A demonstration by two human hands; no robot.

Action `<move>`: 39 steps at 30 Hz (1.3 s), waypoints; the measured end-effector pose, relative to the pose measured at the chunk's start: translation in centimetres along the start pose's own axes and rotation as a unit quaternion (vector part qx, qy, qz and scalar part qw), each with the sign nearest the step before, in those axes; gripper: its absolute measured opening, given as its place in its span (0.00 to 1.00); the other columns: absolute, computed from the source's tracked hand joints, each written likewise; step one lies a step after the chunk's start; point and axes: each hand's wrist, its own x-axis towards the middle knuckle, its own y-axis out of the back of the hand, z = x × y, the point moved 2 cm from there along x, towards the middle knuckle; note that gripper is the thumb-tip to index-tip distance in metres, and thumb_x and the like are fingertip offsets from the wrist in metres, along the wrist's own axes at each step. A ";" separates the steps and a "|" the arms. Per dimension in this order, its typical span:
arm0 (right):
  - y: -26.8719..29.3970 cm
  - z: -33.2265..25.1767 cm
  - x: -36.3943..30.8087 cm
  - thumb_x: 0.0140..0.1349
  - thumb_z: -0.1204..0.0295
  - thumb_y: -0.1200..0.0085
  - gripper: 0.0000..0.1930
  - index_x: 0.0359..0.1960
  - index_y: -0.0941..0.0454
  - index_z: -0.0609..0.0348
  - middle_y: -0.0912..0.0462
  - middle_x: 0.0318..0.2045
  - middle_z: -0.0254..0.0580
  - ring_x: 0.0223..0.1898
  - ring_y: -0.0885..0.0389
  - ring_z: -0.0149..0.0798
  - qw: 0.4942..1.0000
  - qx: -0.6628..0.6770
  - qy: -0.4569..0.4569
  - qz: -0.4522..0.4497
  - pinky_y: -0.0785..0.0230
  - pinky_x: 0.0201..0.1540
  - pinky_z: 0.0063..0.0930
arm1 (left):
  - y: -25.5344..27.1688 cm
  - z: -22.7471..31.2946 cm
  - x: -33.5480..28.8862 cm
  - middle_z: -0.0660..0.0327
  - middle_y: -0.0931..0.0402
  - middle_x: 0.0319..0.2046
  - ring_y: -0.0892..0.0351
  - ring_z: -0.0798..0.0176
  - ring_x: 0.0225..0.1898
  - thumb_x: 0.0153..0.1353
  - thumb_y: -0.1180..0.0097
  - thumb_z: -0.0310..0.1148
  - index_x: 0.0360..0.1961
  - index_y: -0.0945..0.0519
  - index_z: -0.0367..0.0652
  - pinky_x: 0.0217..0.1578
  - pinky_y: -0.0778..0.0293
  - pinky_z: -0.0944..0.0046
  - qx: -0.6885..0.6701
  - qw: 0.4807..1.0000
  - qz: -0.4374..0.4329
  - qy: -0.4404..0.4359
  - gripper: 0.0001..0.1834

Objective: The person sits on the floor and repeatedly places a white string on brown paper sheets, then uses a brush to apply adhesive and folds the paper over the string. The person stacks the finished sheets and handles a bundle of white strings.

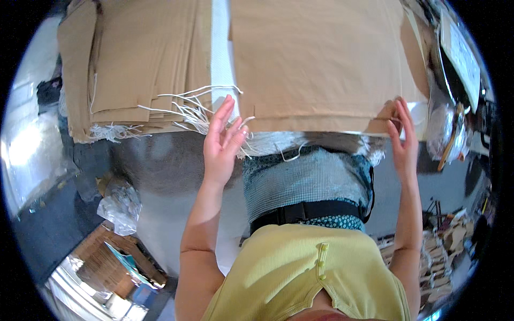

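Note:
A stack of large brown paper sacks (321, 64) lies on the surface in front of me, with loose white threads along its near edge. My left hand (220, 144) is at the stack's near left corner, palm partly turned up. Its fingers are stretched out and apart, beside a bundle of white strings (195, 115). At the near right corner my right hand (404, 134) has its fingers extended, with the thumb apart. Its fingertips are at the paper's edge; whether they touch it I cannot tell. Neither hand visibly holds anything.
Another pile of brown paper sacks (144, 59) lies to the left, beyond a white strip (222, 59). Clear plastic wrapping (120, 208) and an open cardboard box (112, 257) are on the floor at left. Stacked brown bundles (436, 267) stand at lower right.

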 end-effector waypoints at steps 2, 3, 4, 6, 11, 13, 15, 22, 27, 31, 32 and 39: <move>1.0 -0.1 1.0 0.67 0.68 0.44 0.30 0.70 0.37 0.58 0.33 0.66 0.45 0.66 0.35 0.36 0.976 0.192 -0.094 0.032 0.38 0.66 0.31 | 0.6 -0.9 0.3 0.52 0.31 0.60 0.27 0.62 0.57 0.67 0.47 0.30 0.57 0.30 0.38 0.49 0.24 0.58 -0.127 0.986 0.077 0.076 0.19; 1.6 -0.5 1.3 0.68 0.69 0.44 0.29 0.69 0.36 0.58 0.28 0.62 0.44 0.61 0.30 0.33 0.959 0.244 -0.138 0.047 0.34 0.62 0.28 | 1.6 -2.4 0.1 0.54 0.26 0.54 0.23 0.65 0.50 0.68 0.47 0.32 0.52 0.27 0.38 0.41 0.22 0.61 -0.161 0.974 0.086 0.132 0.14; 2.1 -0.2 1.2 0.65 0.68 0.41 0.25 0.63 0.28 0.61 0.21 0.43 0.34 0.42 0.24 0.28 0.966 0.193 -0.160 0.060 0.31 0.47 0.21 | 2.5 -2.9 0.3 0.55 0.21 0.48 0.19 0.68 0.43 0.69 0.47 0.33 0.47 0.25 0.37 0.33 0.20 0.65 -0.192 0.960 0.096 0.180 0.12; 1.1 3.3 0.5 0.64 0.65 0.39 0.10 0.39 0.22 0.56 0.27 0.24 0.23 0.24 0.33 0.21 0.948 0.223 -0.223 -0.028 0.40 0.26 0.18 | 2.0 -0.4 1.3 0.66 0.24 0.27 0.24 0.76 0.22 0.68 0.45 0.35 0.33 0.26 0.40 0.17 0.31 0.70 0.057 0.965 -0.034 0.253 0.10; -5.1 -3.3 -1.6 0.65 0.74 0.41 0.07 0.33 0.28 0.61 0.22 0.19 0.34 0.15 0.27 0.27 0.907 0.254 -0.200 -0.269 0.33 0.18 0.22 | 4.5 6.6 1.5 0.68 0.26 0.24 0.28 0.77 0.19 0.68 0.44 0.30 0.41 0.20 0.38 0.19 0.34 0.73 0.211 0.962 0.138 -0.108 0.06; -7.7 -7.0 -1.0 0.66 0.74 0.43 0.08 0.32 0.30 0.61 0.22 0.18 0.36 0.16 0.26 0.28 0.919 0.230 -0.122 -0.297 0.32 0.18 0.23 | 6.9 8.0 0.0 0.67 0.24 0.27 0.28 0.76 0.21 0.68 0.46 0.29 0.43 0.19 0.38 0.21 0.33 0.74 0.179 0.936 0.236 -0.189 0.07; -9.3 -11.5 0.8 0.67 0.74 0.44 0.10 0.31 0.32 0.62 0.23 0.18 0.38 0.18 0.25 0.27 0.913 0.269 -0.072 -0.298 0.34 0.18 0.24 | 10.4 7.8 -1.6 0.67 0.23 0.32 0.27 0.76 0.25 0.69 0.47 0.28 0.44 0.18 0.38 0.23 0.32 0.75 0.139 0.901 0.363 -0.194 0.08; -17.0 -19.6 3.5 0.73 0.66 0.51 0.18 0.58 0.28 0.64 0.17 0.35 0.44 0.37 0.19 0.31 0.752 0.520 -0.068 -0.399 0.24 0.43 0.27 | 21.9 7.9 -2.2 0.59 0.21 0.45 0.22 0.66 0.41 0.66 0.42 0.31 0.62 0.30 0.39 0.38 0.26 0.67 0.229 0.804 0.517 -0.185 0.24; -11.9 -14.0 3.3 0.70 0.67 0.47 0.16 0.57 0.24 0.58 0.15 0.46 0.46 0.43 0.17 0.35 0.896 0.314 0.005 -0.316 0.24 0.47 0.30 | 10.4 6.1 2.9 0.50 0.24 0.55 0.27 0.52 0.60 0.61 0.37 0.32 0.60 0.27 0.38 0.58 0.32 0.56 0.399 0.873 0.239 -0.147 0.26; -1.7 -4.3 3.3 0.69 0.71 0.47 0.14 0.53 0.21 0.59 0.16 0.41 0.41 0.39 0.19 0.37 0.987 0.111 -0.041 -0.105 0.25 0.41 0.32 | -2.5 2.2 4.1 0.55 0.26 0.58 0.29 0.51 0.61 0.58 0.36 0.30 0.55 0.21 0.42 0.62 0.33 0.54 0.405 0.879 -0.049 -0.247 0.22; 1.3 -1.8 2.9 0.68 0.73 0.47 0.13 0.52 0.21 0.58 0.17 0.40 0.40 0.39 0.20 0.39 0.998 0.036 -0.044 -0.029 0.26 0.41 0.33 | -5.0 1.2 4.3 0.55 0.26 0.58 0.30 0.50 0.62 0.57 0.36 0.30 0.54 0.21 0.43 0.63 0.34 0.52 0.406 0.862 -0.112 -0.281 0.22; 15.7 3.9 -1.2 0.54 0.79 0.44 0.26 0.56 0.24 0.41 0.26 0.46 0.39 0.49 0.26 0.44 0.828 -0.549 0.069 0.095 0.30 0.48 0.38 | -13.4 0.1 5.2 0.54 0.23 0.53 0.26 0.47 0.59 0.51 0.37 0.25 0.44 0.19 0.42 0.54 0.25 0.52 0.521 0.748 -0.155 -0.380 0.17</move>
